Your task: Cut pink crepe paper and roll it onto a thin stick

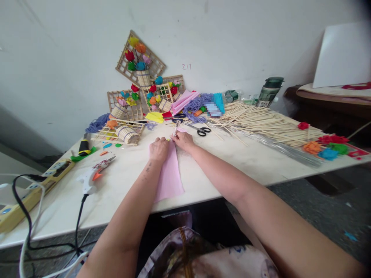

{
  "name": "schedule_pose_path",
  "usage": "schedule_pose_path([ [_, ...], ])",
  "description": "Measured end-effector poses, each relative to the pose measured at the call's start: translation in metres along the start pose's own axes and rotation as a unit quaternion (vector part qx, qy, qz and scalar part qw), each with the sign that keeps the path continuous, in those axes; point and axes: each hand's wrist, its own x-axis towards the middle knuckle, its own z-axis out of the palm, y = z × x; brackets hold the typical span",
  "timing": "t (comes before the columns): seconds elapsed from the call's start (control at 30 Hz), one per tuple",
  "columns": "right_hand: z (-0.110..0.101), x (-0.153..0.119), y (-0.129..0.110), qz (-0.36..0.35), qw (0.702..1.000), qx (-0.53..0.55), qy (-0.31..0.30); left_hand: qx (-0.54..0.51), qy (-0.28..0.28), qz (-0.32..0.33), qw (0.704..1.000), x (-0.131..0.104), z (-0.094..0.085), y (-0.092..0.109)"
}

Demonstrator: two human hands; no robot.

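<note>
A strip of pink paper (169,173) lies lengthwise on the white table, its near end close to the front edge. My left hand (159,149) rests on the far part of this paper with its fingers curled and pressed down. Just right of it, my right hand (183,139) pinches a small slim pale object (175,128) upright at the paper's far end; its kind is hard to make out. A bit of yellow shows between the hands. Black-handled scissors (203,131) lie to the right of my right hand.
At left are a glue gun (89,179), a yellow-black cutter (84,146) and a power strip (55,172) with cables. Stick lattices with paper flowers (141,58) lean at the back. Wooden sticks (257,119) spread at right, near a dark green bottle (270,92).
</note>
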Motion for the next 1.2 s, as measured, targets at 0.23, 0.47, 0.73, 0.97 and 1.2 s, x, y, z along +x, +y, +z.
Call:
schedule_pose_path([
  [0.23, 0.002, 0.000, 0.001, -0.020, 1.000, 0.000, 0.013, 0.002, 0.047, -0.059, 0.997, -0.006, -0.005, -0.020],
  [0.47, 0.002, -0.002, 0.000, -0.037, 0.999, -0.001, 0.003, 0.027, 0.009, 0.024, 0.999, -0.008, -0.006, -0.013],
  [0.73, 0.001, -0.003, 0.001, -0.030, 1.000, 0.006, -0.001, 0.017, -0.019, 0.020, 0.999, -0.009, -0.004, -0.009],
  [0.97, 0.000, -0.003, 0.001, -0.030, 0.999, 0.012, -0.003, 0.023, -0.023, 0.008, 0.999, -0.010, -0.005, -0.009],
  [1.2, -0.001, -0.004, 0.000, -0.028, 1.000, 0.010, -0.002, 0.025, -0.024, 0.009, 0.999, -0.009, -0.002, -0.010],
])
